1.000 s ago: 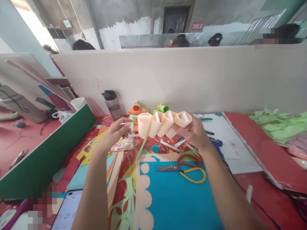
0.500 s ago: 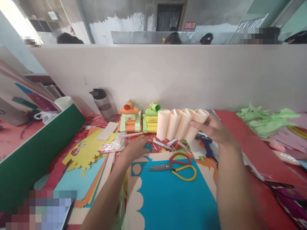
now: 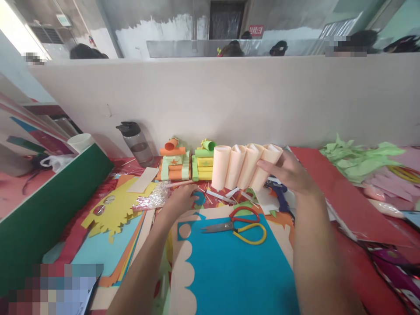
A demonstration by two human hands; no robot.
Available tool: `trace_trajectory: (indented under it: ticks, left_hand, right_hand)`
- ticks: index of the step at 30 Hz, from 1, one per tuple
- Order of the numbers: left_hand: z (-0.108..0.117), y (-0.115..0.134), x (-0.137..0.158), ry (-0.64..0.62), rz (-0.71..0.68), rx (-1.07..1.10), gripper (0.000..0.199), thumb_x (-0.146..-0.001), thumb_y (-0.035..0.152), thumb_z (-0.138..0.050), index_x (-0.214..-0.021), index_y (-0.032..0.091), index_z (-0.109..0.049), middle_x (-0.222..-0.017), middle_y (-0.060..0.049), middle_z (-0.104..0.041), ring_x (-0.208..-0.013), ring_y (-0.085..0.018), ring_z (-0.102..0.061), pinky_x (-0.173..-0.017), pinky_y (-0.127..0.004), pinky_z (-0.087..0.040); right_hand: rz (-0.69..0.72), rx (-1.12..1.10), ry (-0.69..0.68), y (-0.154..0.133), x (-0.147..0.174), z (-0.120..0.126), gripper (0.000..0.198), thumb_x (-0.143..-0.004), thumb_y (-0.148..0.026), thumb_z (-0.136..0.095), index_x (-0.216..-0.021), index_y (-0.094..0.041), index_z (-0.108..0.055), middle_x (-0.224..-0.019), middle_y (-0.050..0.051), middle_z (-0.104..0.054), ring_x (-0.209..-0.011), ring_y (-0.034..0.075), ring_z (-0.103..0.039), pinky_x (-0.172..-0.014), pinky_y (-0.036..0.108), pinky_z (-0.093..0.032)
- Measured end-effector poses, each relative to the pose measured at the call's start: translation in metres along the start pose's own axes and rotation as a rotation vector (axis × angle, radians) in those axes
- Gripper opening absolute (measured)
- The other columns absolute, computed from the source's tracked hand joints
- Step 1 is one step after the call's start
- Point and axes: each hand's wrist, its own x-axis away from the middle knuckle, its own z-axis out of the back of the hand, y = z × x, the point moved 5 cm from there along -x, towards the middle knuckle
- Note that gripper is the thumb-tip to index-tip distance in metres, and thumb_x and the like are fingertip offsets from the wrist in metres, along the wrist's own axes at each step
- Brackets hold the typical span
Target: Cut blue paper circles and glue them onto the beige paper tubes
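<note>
White-grey partition [image 3: 229,100] stands along the far edge of your red desk [image 3: 357,262], a wall behind everything. A green board [image 3: 52,210] shuts in the desk's left edge, and a red board [image 3: 341,192] slants along the right side. Towards the near edge lies a blue sheet [image 3: 236,271] backed by peach card with a scalloped left edge.

Beyond that sheet's far edge you have a row of four peach paper tubes [image 3: 246,168]. The row runs roughly parallel to the desk's far edge; each tube's long axis is near upright, the right-hand ones leaning right at the top. Your right hand [image 3: 290,175] grips the end tube, thumb in front. Whether the bottoms rest on the desk, you cannot tell from here.

Your left hand [image 3: 182,199] is apart from the row, to its left and nearer you, fingers loosely spread with nothing visible in them. Paper strips [image 3: 218,195] lie between. Just left of the tubes, two rolled-paper models, orange [image 3: 173,161] and yellow-green [image 3: 205,164], crowd the row on that side.

Scissors [image 3: 232,226] lie near the blue sheet's far edge; a small blue disc [image 3: 199,199] sits by your left fingertips.
</note>
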Motion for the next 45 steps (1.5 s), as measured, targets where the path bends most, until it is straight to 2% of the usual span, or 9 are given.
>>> trace_trajectory:
  ticks: [7, 13, 16, 22, 25, 28, 32, 37, 45]
  left_hand:
    - [0.009, -0.003, 0.004, -0.001, 0.018, 0.066, 0.011, -0.085, 0.028, -0.059, -0.093, 0.022, -0.064, -0.086, -0.003, -0.068, -0.076, -0.021, -0.064, -0.061, -0.027, -0.04]
    - [0.005, -0.002, 0.003, 0.031, 0.013, 0.044, 0.017, -0.089, 0.026, -0.052, -0.083, 0.023, -0.068, -0.087, -0.006, -0.07, -0.087, -0.026, -0.066, -0.068, -0.03, -0.042]
    - [0.008, -0.002, 0.003, 0.056, 0.005, 0.054, 0.024, -0.091, 0.028, -0.05, -0.08, 0.025, -0.071, -0.084, -0.006, -0.071, -0.091, -0.027, -0.067, -0.072, -0.031, -0.043]
    - [0.027, -0.012, 0.002, 0.138, 0.025, 0.098, 0.022, -0.09, 0.029, -0.052, -0.098, 0.025, -0.072, -0.098, -0.006, -0.073, -0.087, -0.024, -0.066, -0.075, -0.032, -0.047]
    - [0.045, -0.015, 0.004, 0.238, 0.014, 0.22, 0.019, -0.088, 0.031, -0.054, -0.095, 0.021, -0.069, -0.101, -0.007, -0.069, -0.088, -0.021, -0.064, -0.078, -0.031, -0.049]
    - [0.066, -0.013, 0.01, 0.329, 0.009, 0.421, 0.017, -0.085, 0.035, -0.06, -0.09, 0.02, -0.065, -0.092, -0.005, -0.066, -0.078, -0.018, -0.061, -0.072, -0.03, -0.048]
    - [0.087, -0.008, 0.022, 0.383, -0.017, 0.575, 0.017, -0.082, 0.036, -0.066, -0.087, 0.019, -0.063, -0.088, -0.003, -0.065, -0.078, -0.016, -0.059, -0.071, -0.027, -0.046]
    - [0.098, -0.001, 0.03, 0.37, -0.063, 0.714, 0.016, -0.081, 0.032, -0.069, -0.09, 0.02, -0.065, -0.092, -0.004, -0.065, -0.083, -0.017, -0.06, -0.072, -0.027, -0.046]
    - [0.098, 0.035, 0.034, 0.269, -0.151, 0.767, 0.007, -0.084, 0.024, -0.065, -0.089, 0.02, -0.069, -0.085, -0.004, -0.068, -0.076, -0.017, -0.062, -0.069, -0.028, -0.048]
  right_hand:
    - [-0.022, 0.008, -0.011, 0.006, 0.0, 0.0, 0.025, -0.087, -0.04, -0.071, -0.101, -0.021, -0.065, -0.097, 0.004, -0.069, -0.091, 0.023, -0.064, -0.072, 0.029, -0.05]
    - [-0.017, 0.049, -0.035, 0.005, -0.002, -0.002, 0.027, -0.083, -0.046, -0.072, -0.096, -0.023, -0.064, -0.094, 0.003, -0.068, -0.088, 0.025, -0.064, -0.07, 0.031, -0.053]
    - [-0.02, 0.076, -0.101, 0.002, -0.001, -0.005, 0.029, -0.084, -0.046, -0.071, -0.101, -0.024, -0.065, -0.099, 0.003, -0.069, -0.092, 0.026, -0.065, -0.073, 0.032, -0.053]
    - [0.025, 0.137, -0.309, 0.001, -0.001, -0.02, 0.028, -0.082, -0.042, -0.074, -0.099, -0.023, -0.063, -0.096, 0.002, -0.069, -0.085, 0.023, -0.065, -0.071, 0.03, -0.052]
    - [0.064, 0.166, -0.45, 0.0, -0.001, -0.037, 0.03, -0.079, -0.041, -0.077, -0.094, -0.021, -0.06, -0.089, 0.0, -0.066, -0.079, 0.02, -0.062, -0.069, 0.029, -0.051]
    - [0.106, 0.171, -0.574, -0.003, 0.0, -0.061, 0.032, -0.079, -0.041, -0.077, -0.097, -0.021, -0.059, -0.089, 0.0, -0.063, -0.08, 0.019, -0.061, -0.07, 0.028, -0.05]
    - [0.049, 0.175, -0.715, 0.002, 0.003, -0.091, 0.037, -0.078, -0.039, -0.076, -0.106, -0.024, -0.057, -0.096, 0.0, -0.064, -0.085, 0.019, -0.062, -0.072, 0.027, -0.051]
    - [-0.04, 0.286, -0.808, 0.013, 0.006, -0.109, 0.049, -0.071, -0.039, -0.081, -0.11, -0.022, -0.058, -0.098, 0.0, -0.066, -0.084, 0.019, -0.062, -0.068, 0.025, -0.049]
    - [-0.08, 0.25, -0.843, 0.013, 0.008, -0.101, 0.054, -0.073, -0.036, -0.081, -0.121, -0.024, -0.061, -0.116, 0.002, -0.068, -0.098, 0.022, -0.066, -0.078, 0.026, -0.051]
